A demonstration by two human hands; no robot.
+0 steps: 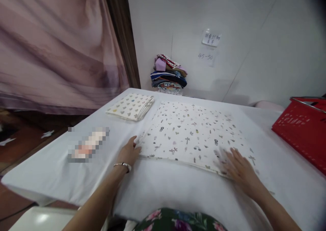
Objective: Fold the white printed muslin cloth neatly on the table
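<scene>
A white cloth [183,136] printed with small palm trees and other motifs lies flat in a rectangle in front of me, its near edge showing stacked layers. At its near left corner rests my left hand [129,152], a bracelet on the wrist, with thumb and finger apart beside the edge. My right hand [239,168] lies palm down over the near right part of the cloth, fingers spread and slightly blurred by motion. Left of the cloth sits a folded cream cloth [131,106] with a repeated grey print.
A white-covered table [102,170] carries everything. A pixelated object [88,146] lies at its left. A red basket [303,129] stands at the right. Several folded fabrics [169,74] are piled by the wall, under paper notes [211,39]. A pinkish curtain [56,47] hangs at left.
</scene>
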